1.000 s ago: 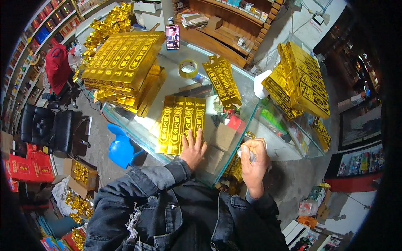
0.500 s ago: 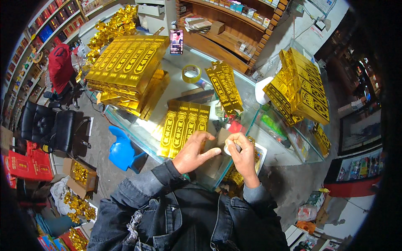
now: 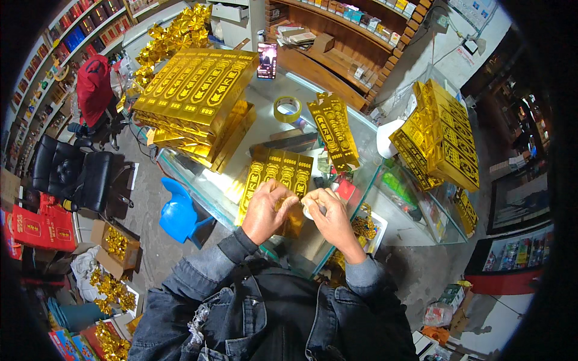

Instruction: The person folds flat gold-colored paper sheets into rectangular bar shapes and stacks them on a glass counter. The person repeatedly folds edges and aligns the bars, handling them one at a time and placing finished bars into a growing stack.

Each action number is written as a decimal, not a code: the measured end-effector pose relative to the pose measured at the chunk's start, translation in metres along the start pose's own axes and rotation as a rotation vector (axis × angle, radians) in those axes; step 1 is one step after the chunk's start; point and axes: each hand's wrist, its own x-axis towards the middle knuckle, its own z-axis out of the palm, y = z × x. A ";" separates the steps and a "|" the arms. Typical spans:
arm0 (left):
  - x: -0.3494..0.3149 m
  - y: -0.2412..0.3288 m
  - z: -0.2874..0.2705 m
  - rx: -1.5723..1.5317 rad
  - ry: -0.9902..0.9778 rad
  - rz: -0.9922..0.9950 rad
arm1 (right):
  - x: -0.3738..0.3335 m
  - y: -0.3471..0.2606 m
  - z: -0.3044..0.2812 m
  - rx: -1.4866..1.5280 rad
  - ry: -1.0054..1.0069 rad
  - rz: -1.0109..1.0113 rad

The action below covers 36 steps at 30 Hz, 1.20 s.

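In my right hand (image 3: 332,221) is a small white round thing (image 3: 307,212), partly hidden by the fingers; it looks like a little roll. My left hand (image 3: 265,212) faces it with thumb and forefinger drawn together, and whatever it pinches is too small to make out. Both hands are over the front of the glass counter (image 3: 208,191). Beneath and just beyond them lies a flat row of gold printed cardboard strips (image 3: 278,165), its near part covered by my left hand. Farther back, a few gold strips (image 3: 333,132) lie crossed over each other.
A tall stack of gold boxes (image 3: 192,90) stands at the left, and more gold boxes (image 3: 442,138) at the right. A clear tape roll (image 3: 287,109) and an upright lit phone (image 3: 267,60) are at the back. Beside the counter stand a blue plastic chair (image 3: 179,212) and a black office chair (image 3: 72,173).
My left hand has gone from spread fingers to a pinch. The right hand has shifted left, bringing the white roll nearer to it. The view has moved slightly.
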 end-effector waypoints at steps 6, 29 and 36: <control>0.028 -0.075 -0.015 0.237 0.174 -0.109 | 0.027 0.045 0.001 -0.351 0.149 -0.007; 0.027 -0.198 0.024 0.101 0.205 -0.396 | 0.060 0.138 0.045 -0.562 0.162 0.137; 0.014 -0.188 0.028 -0.209 0.088 -0.625 | 0.056 0.093 0.030 -0.115 0.338 0.232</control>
